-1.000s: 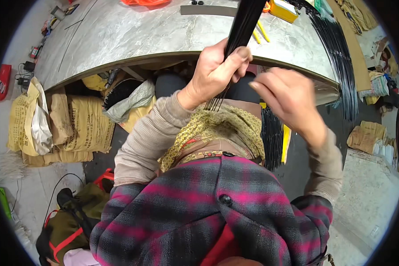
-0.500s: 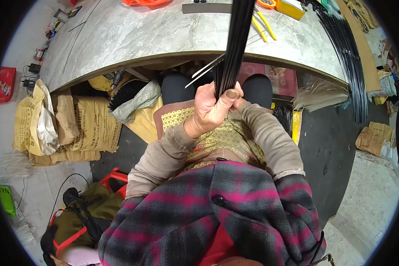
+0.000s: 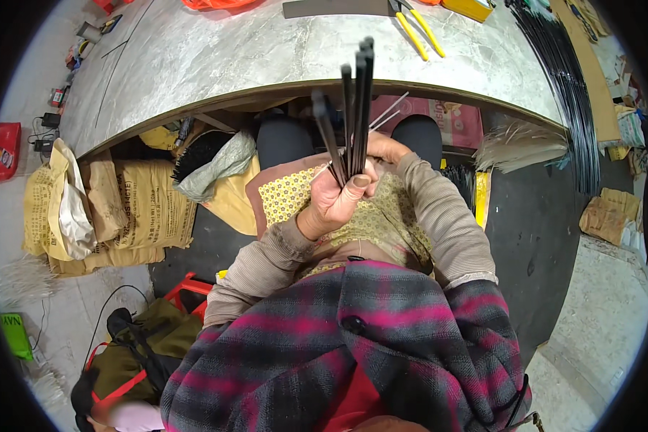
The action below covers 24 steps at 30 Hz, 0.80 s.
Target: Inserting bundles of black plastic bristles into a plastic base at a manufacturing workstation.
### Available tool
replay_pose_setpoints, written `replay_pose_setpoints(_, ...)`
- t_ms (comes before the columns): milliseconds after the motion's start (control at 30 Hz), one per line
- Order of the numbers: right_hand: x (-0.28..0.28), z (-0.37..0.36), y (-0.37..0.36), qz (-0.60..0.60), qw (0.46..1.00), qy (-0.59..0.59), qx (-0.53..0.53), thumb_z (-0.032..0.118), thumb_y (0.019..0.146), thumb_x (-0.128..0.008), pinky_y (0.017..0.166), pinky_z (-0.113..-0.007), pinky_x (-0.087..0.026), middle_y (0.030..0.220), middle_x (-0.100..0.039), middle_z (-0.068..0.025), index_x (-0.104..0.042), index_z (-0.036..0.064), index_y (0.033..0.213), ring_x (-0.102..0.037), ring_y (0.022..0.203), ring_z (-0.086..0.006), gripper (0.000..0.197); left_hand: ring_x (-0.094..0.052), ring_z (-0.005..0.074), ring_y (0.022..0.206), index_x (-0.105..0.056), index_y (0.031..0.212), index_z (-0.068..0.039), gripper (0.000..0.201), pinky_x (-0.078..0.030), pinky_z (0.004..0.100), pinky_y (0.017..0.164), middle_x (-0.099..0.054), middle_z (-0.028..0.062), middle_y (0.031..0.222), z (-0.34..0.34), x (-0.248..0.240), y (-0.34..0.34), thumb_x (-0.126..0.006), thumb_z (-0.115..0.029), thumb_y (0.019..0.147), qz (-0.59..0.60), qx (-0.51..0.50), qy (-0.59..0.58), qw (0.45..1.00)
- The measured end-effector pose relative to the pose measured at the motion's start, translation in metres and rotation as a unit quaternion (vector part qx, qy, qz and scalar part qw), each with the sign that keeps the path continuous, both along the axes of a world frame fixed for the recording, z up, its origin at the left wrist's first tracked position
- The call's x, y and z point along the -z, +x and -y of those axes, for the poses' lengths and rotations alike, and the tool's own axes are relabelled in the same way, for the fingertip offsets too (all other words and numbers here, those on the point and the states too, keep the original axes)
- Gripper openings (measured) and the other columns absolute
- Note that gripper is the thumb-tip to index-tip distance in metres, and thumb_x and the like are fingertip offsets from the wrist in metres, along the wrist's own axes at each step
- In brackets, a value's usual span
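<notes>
A bundle of thin black rods (image 3: 358, 129) rises from my left hand (image 3: 335, 201), tips spread and blurred toward me. The fingers of that hand are closed round the rods, thumb across the front. Behind the bundle, at its right, is my right hand (image 3: 389, 149); its fingertips are hidden by the rods, so its grip does not show. Two thin pale strips (image 3: 389, 113) stick out to the right above this hand; where they start is hidden. Under both hands a yellow flowered apron (image 3: 288, 193) covers my lap.
Ahead stands a grey marbled table (image 3: 252, 54) with yellow-handled pliers (image 3: 421, 36) and a dark flat bar (image 3: 331, 8). More black rods (image 3: 561, 79) hang over its right side. Brown paper sacks (image 3: 155, 198) and an open sack (image 3: 227, 169) stand at left. Pale bristles (image 3: 522, 151) poke out beneath the table.
The rods have tipped toward me and their ends have come down into view. The pale strips now point right instead of left. My left hand has stayed closed on the bundle.
</notes>
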State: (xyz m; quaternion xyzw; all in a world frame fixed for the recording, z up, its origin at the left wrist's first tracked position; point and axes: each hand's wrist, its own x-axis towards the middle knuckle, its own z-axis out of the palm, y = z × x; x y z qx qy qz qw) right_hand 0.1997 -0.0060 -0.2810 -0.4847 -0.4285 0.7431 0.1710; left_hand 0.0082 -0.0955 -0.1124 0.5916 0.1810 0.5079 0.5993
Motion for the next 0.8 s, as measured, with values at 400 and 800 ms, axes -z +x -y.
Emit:
replay_pose_setpoints(400, -0.039, -0.014, 0.015, -0.008, 0.982, 0.169, 0.088, 0.023, 0.09, -0.072, 0.062, -0.022, -0.045, 0.087, -0.066, 0.001, -0.067, 0.0063, 0.109, -0.059, 0.076, -0.0071, 0.026, -0.055, 0.0109, 0.07, -0.057, 0.099, 0.0, 0.032, -0.046, 0.0246, 0.062, -0.059, 0.0054, 0.079, 0.005, 0.024, -0.001, -0.054, -0.032, 0.106, -0.023, 0.012, -0.135, 0.991)
replay_pose_setpoints(800, -0.22, 0.046, -0.007, -0.19, 0.935, 0.281, 0.1, 0.026, 0.098, -0.064, 0.099, -0.037, -0.051, 0.126, -0.064, -0.0148, -0.055, -0.0037, 0.134, -0.062, 0.117, -0.0233, 0.048, -0.055, 0.0111, 0.065, -0.057, 0.092, -0.004, 0.033, -0.047, 0.0256, 0.061, -0.059, 0.003, 0.075, -0.019, 0.02, -0.009, -0.051, -0.033, 0.107, -0.023, 0.124, -0.231, 0.965)
